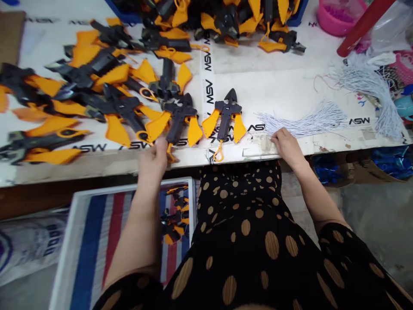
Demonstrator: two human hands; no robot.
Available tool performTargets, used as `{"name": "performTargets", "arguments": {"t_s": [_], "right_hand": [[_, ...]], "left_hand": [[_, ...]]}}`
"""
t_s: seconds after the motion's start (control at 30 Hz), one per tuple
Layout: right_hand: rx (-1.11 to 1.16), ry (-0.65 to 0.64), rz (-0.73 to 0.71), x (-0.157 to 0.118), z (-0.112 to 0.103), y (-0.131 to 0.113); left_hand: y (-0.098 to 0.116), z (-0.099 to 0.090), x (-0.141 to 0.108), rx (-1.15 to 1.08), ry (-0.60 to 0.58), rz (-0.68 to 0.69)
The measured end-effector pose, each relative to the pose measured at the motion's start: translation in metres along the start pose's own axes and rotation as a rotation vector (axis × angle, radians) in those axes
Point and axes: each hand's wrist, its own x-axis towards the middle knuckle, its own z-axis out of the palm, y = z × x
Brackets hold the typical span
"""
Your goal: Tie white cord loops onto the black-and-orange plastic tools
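Observation:
My left hand (154, 159), slightly blurred, is curled at the table's front edge around the orange tail loop (170, 153) of a black toy with orange wings (177, 122); its fingers are partly hidden. To the right of that toy lies a similar one (226, 114), pointed tip away from me and orange loop toward me. My right hand (287, 145) is closed, fingertips pressed together at the near left end of a bundle of thin white strands (306, 119). Whatever is between those fingertips is too small to make out.
Several more black-and-orange toys (121, 107) are heaped on the left, others in a blue bin (301, 15) at the back. A second strand bundle (371, 84), red tube (364, 28) and pink basket (338, 28) are right. Below is a white-rimmed, stripe-lined box (106, 187) holding toys.

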Motion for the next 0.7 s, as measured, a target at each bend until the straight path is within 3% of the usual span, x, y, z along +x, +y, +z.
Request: {"name": "performTargets", "arguments": {"t_s": [0.1, 0.2, 0.27, 0.33, 0.4, 0.5, 0.7], "right_hand": [[0.062, 0.032, 0.033, -0.001, 0.003, 0.003], [0.129, 0.055, 0.046, -0.003, 0.004, 0.004], [0.142, 0.055, 0.025, -0.004, 0.001, 0.001], [0.145, 0.067, 0.000, -0.006, -0.002, -0.006], [0.162, 0.100, -0.022, -0.009, -0.006, -0.016], [0.229, 0.140, -0.085, -0.018, -0.008, -0.034], [0.513, 0.113, -0.299, -0.040, 0.002, -0.064]], "left_hand": [[0.008, -0.009, -0.011, 0.397, 0.267, 0.008], [0.028, -0.001, -0.026, 0.357, 0.395, 0.180], [0.045, 0.016, -0.035, 0.235, 0.299, 0.378], [0.061, 0.040, -0.041, 0.152, 0.085, 0.500], [0.075, 0.064, -0.043, 0.161, -0.033, 0.488], [0.086, 0.091, -0.046, 0.185, -0.048, 0.402], [0.077, 0.110, -0.084, -0.177, -0.065, 0.309]]}}
